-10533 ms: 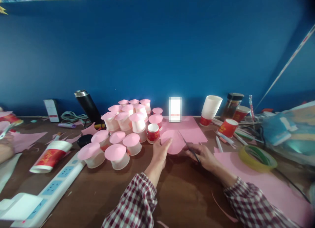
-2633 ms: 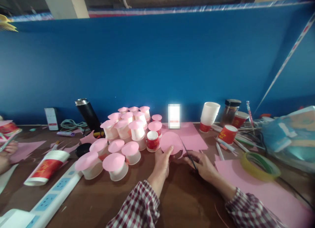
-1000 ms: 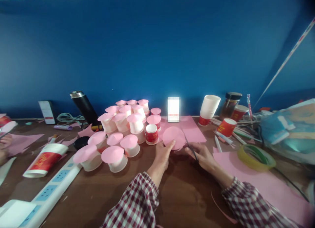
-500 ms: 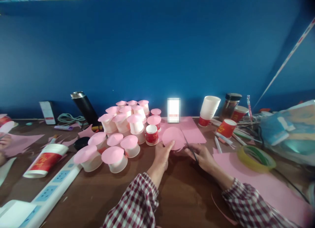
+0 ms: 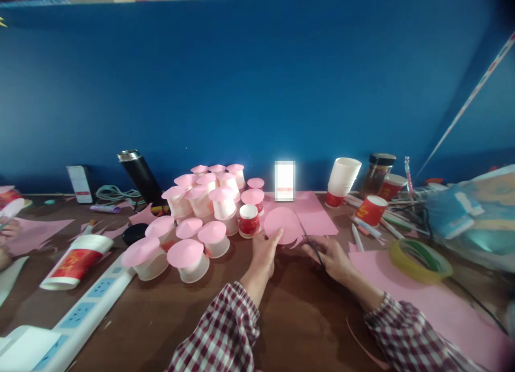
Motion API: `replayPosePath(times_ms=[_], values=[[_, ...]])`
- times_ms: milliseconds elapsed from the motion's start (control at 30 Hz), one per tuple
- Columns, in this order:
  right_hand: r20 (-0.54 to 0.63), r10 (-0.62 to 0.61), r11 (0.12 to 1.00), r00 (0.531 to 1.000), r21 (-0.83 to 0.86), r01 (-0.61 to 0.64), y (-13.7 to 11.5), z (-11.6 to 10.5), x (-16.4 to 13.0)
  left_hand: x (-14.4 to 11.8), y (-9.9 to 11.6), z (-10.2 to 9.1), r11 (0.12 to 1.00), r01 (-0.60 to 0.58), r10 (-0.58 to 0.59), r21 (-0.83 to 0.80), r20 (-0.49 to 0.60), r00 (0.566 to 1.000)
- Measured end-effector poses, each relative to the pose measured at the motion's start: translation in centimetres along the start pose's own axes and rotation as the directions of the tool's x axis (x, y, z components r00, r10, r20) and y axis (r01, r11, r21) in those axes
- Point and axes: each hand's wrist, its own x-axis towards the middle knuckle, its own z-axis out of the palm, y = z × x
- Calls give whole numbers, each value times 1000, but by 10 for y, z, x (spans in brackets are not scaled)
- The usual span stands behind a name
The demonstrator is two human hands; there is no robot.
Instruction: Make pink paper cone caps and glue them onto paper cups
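Between thumb and fingers, my left hand [image 5: 264, 254] grips a round pink paper disc [image 5: 282, 224] at its lower left edge. My right hand [image 5: 328, 254] is closed around the handles of dark scissors [image 5: 309, 237], whose blades lie along the disc's right edge. A narrow strip of cut paper [image 5: 295, 243] hangs by the disc's lower right. Beyond the disc lies a pink paper sheet [image 5: 317, 214]. A red-and-white paper cup [image 5: 249, 222] stands just left of the disc, beside several cut cups topped with pink paper cones [image 5: 185, 253].
On the left are a power strip [image 5: 76, 313], a tipped paper cup [image 5: 76, 262] and a black flask [image 5: 140, 173]. Stacked cups [image 5: 343, 181], a tape roll [image 5: 420, 260] and pink paper [image 5: 422, 307] lie right. Another person's hand [image 5: 8, 231] shows at far left.
The paper disc has shifted very slightly left in my left hand, while the scissors stay at its right edge. At far left, the other person's hand and pink paper moved slightly.
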Motion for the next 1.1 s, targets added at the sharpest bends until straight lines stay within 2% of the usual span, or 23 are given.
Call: replayPosePath(times_ms=[567,800,1100], values=[[-13,9,1000,1000,-11,-9,-2,0,1,2,-1,-1,1000,-12,12,-2,-15,1000],[16,20,1000,1000,6,-20,2,0,0,2,2,-1,1000,-9,9,-2,-22,1000],[50,32,999,998,34,-33,0,1,-1,7,-5,-5,1000,-31,31,6,-88,996]])
